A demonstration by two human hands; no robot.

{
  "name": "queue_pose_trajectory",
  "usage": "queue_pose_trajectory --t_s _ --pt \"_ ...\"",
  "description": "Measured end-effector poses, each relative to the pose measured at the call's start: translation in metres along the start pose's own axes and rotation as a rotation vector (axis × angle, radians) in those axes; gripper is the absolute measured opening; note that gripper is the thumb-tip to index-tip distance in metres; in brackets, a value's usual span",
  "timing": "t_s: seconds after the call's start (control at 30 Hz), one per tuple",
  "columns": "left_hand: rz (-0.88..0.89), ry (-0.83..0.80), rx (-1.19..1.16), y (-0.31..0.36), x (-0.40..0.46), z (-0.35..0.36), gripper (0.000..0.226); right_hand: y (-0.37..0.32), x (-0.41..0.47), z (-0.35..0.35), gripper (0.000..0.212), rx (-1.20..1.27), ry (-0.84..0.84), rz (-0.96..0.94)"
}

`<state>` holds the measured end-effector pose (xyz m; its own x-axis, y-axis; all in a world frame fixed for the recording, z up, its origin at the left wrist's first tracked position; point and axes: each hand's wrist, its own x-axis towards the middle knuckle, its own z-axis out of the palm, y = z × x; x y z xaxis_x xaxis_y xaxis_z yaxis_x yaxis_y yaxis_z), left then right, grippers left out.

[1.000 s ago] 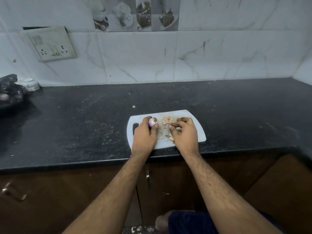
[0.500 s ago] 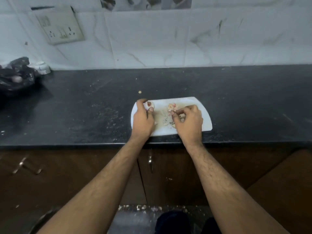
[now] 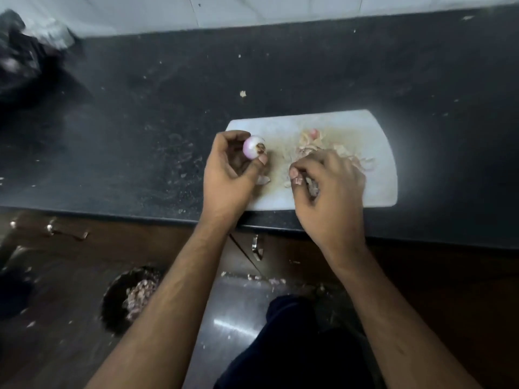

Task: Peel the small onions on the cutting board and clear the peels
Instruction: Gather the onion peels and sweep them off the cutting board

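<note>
A white cutting board (image 3: 376, 127) lies at the front edge of the black counter (image 3: 168, 108). My left hand (image 3: 227, 175) holds a small peeled pinkish onion (image 3: 252, 147) between thumb and fingers over the board's left end. My right hand (image 3: 331, 189) is curled over a heap of pale onion peels (image 3: 311, 144) on the board, with peel scraps gathered under its fingers. A small pink piece (image 3: 314, 132) shows at the far side of the heap.
A dark bin (image 3: 118, 304) with peel scraps in it stands on the floor below the counter, left of my arms. Black bags (image 3: 25, 71) lie at the counter's far left. Peel bits litter the counter and floor. Cabinet handles (image 3: 257, 247) sit under the counter edge.
The view has tilted down, bringing the floor and bin into sight. My left hand has lifted the onion clear of the board's corner; my right hand has drawn peels toward the near edge.
</note>
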<state>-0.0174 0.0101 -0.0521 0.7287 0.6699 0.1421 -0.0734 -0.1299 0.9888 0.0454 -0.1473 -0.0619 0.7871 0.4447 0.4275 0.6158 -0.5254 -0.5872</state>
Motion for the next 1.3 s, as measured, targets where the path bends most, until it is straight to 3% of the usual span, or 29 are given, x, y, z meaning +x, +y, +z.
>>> queue_pose_trajectory --t_s 0.13,0.27,0.5,0.67,0.83,0.97,1.07,1.17,1.3 --pt "-0.137 0.023 -0.057 0.015 0.003 -0.01 0.037 -0.005 0.001 -0.006 0.038 0.039 -0.096 -0.005" --pt "-0.253 0.04 -0.082 0.031 0.004 -0.01 0.039 -0.011 0.005 -0.017 0.03 0.024 -0.141 0.003" --pt "-0.247 0.005 -0.13 0.035 0.005 -0.005 0.036 -0.024 0.014 -0.013 0.038 -0.127 -0.468 -0.344" --pt "-0.244 -0.035 -0.121 0.025 0.004 -0.004 0.036 -0.013 0.025 -0.021 0.039 -0.169 -0.575 -0.479" --pt "-0.213 -0.069 -0.118 0.021 0.004 -0.008 0.039 0.025 0.053 -0.036 0.026 -0.199 -0.479 -0.328" --pt "-0.096 -0.124 0.086 0.017 0.002 -0.002 0.036 0.03 0.066 -0.044 0.039 -0.13 -0.42 -0.203" --pt "0.012 -0.24 0.291 0.02 0.009 -0.003 0.039 0.016 0.061 -0.053 0.051 0.031 -0.236 0.083" --pt "0.116 -0.32 0.438 0.021 0.035 -0.007 0.046 0.0 0.056 -0.056 0.02 0.089 -0.032 0.34" --pt "0.097 -0.359 0.5 0.014 0.064 -0.003 0.041 0.009 0.056 -0.047 0.028 0.129 0.001 0.479"
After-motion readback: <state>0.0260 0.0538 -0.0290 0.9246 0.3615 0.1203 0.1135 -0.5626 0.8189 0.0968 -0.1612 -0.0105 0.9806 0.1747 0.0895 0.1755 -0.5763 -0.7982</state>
